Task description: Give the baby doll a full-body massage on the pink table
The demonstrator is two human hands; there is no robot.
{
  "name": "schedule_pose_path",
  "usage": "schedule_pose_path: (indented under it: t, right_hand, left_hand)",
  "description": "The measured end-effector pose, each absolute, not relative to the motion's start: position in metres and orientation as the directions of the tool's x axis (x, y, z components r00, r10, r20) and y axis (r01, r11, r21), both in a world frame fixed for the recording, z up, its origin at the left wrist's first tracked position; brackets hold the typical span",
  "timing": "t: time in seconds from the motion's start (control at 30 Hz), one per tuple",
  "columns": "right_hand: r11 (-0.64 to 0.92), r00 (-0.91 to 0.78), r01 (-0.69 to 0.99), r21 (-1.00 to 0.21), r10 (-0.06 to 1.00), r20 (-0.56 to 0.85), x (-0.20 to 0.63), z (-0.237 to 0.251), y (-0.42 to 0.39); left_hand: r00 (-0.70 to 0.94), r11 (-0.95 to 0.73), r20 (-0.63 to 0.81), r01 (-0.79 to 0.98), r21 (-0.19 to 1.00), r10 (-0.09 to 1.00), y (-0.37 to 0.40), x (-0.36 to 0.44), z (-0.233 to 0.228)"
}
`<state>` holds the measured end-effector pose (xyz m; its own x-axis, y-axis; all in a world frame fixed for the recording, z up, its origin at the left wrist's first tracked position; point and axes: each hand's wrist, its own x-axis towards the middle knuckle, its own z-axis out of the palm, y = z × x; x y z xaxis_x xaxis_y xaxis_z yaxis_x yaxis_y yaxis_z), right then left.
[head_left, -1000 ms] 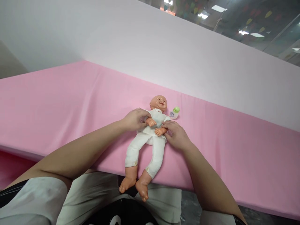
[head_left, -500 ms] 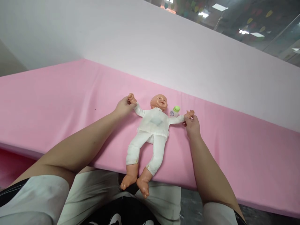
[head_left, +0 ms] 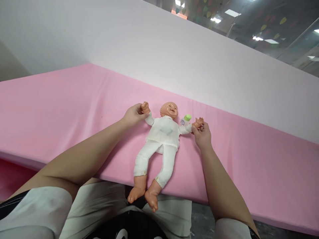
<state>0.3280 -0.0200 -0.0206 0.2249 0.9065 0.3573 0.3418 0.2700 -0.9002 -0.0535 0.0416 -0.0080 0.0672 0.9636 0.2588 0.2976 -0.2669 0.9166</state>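
A baby doll [head_left: 163,131] in a white cloth top and trousers lies face up on the pink padded surface [head_left: 79,132]. Its bare feet hang over the near edge. My left hand [head_left: 135,114] is closed round the doll's wrist and hand on the left of the view. On the other side my right hand [head_left: 203,134] grips the doll's other wrist, with the thumb in front. Both doll arms are held out sideways, slightly bent. A small clear bottle [head_left: 185,119] with a green cap lies beside the doll's head, partly behind its sleeve.
Behind the pink surface rises a white wall [head_left: 174,59], with a glass pane [head_left: 249,30] above it at upper right. My legs [head_left: 99,205] are against the near edge. Dark floor [head_left: 203,219] shows below.
Both my hands have moved a little inward, bringing the doll's hands closer to its body. Its arms are more bent than before. The bottle stays in place.
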Motion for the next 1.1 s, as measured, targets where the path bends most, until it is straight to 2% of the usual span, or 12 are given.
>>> schedule_pose_path:
  t: [0.07, 0.13, 0.23, 0.3, 0.37, 0.43, 0.5, 0.67, 0.8, 0.87, 0.97, 1.1]
  right_hand:
    - [0.369, 0.127, 0.386, -0.845, 0.886, 0.445, 0.309, -0.010, -0.035]
    - [0.446, -0.095, 0.467, -0.764, 0.884, 0.458, 0.290, -0.002, -0.049]
    - [0.578, -0.389, 0.635, -0.513, 0.812, 0.435, 0.271, 0.007, -0.065]
    - [0.614, -0.485, 0.701, -0.364, 0.784, 0.388, 0.265, 0.010, -0.069]
    - [0.622, -0.513, 0.720, -0.306, 0.775, 0.369, 0.265, 0.011, -0.070]
    - [0.616, -0.499, 0.718, -0.325, 0.781, 0.376, 0.268, 0.009, -0.067]
    - [0.562, -0.406, 0.720, -0.408, 0.817, 0.409, 0.274, 0.006, -0.061]
    - [0.322, 0.075, 0.585, -0.745, 0.893, 0.445, 0.301, -0.004, -0.041]
    - [0.183, 0.307, 0.411, -0.893, 0.894, 0.325, 0.332, -0.016, -0.021]
    - [0.064, 0.367, 0.314, -0.947, 0.912, 0.183, 0.346, -0.024, -0.012]
    - [-0.092, 0.368, 0.300, -0.949, 0.929, 0.027, 0.362, -0.036, -0.003]
    - [-0.114, 0.338, 0.337, -0.935, 0.941, 0.007, 0.369, -0.042, 0.001]
  left_hand:
    - [0.185, -0.391, 0.347, 0.347, 0.853, 0.920, 0.027, -0.045, -0.001]
    - [0.351, -0.538, 0.416, 0.422, 0.730, 0.839, 0.014, -0.037, 0.005]
    - [0.593, -0.744, 0.460, 0.439, 0.503, 0.661, 0.004, -0.029, 0.009]
    - [0.677, -0.809, 0.451, 0.426, 0.405, 0.582, 0.004, -0.028, 0.008]
    - [0.700, -0.822, 0.436, 0.434, 0.368, 0.565, 0.006, -0.029, 0.005]
    - [0.679, -0.805, 0.437, 0.453, 0.384, 0.590, 0.009, -0.031, 0.003]
    - [0.616, -0.757, 0.444, 0.480, 0.443, 0.651, 0.010, -0.031, 0.001]
    - [0.283, -0.483, 0.391, 0.520, 0.704, 0.876, 0.021, -0.039, -0.001]
    - [0.010, -0.226, 0.260, 0.526, 0.820, 0.966, 0.043, -0.056, -0.011]
    - [-0.021, -0.136, 0.172, 0.522, 0.842, 0.985, 0.056, -0.066, -0.018]
    - [0.036, -0.072, 0.063, 0.478, 0.875, 0.997, 0.070, -0.078, -0.029]
    - [0.074, -0.084, 0.062, 0.350, 0.933, 0.995, 0.077, -0.083, -0.036]
